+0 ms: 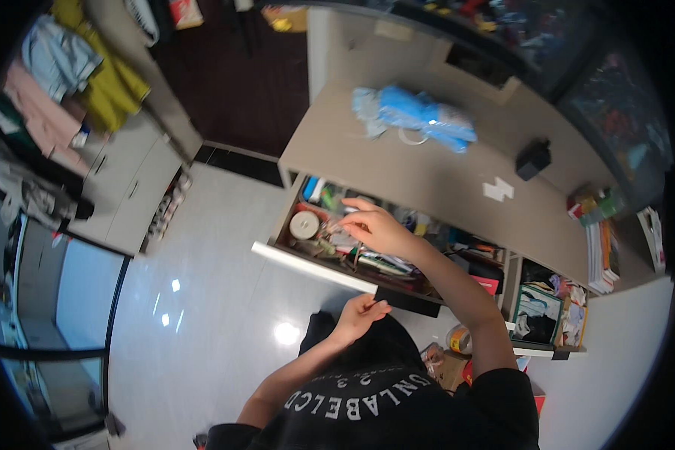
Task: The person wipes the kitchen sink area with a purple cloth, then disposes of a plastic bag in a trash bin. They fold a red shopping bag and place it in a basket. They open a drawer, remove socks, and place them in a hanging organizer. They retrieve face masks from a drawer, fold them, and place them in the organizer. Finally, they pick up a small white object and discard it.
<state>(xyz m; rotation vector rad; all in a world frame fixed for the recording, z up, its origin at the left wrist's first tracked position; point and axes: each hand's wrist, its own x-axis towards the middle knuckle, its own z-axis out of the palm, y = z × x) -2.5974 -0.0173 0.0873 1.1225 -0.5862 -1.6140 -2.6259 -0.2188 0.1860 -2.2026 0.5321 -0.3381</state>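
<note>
An open drawer (315, 269) with a white front edge juts out from the desk before me, packed with small mixed items. Over its left half hovers my right hand (378, 228), fingers bent; blur hides whether something small sits between the fingertips. Just left of that hand lies a round whitish roll or lid (304, 225) with a hole at its centre. Green and clear pieces lie close to the fingertips. My left hand (361, 319) is in front of the drawer's edge, close to its black strip (408, 302), fingers curled. I cannot tell if it touches the drawer.
On the desktop (326, 140) lie a blue plastic-wrapped bundle (422, 115), white paper pieces (498, 190) and a black box-like object (533, 160). A second open drawer (540, 347) at right holds bins. Books (601, 256) stand at the right end. A jar (459, 340) and boxes sit below.
</note>
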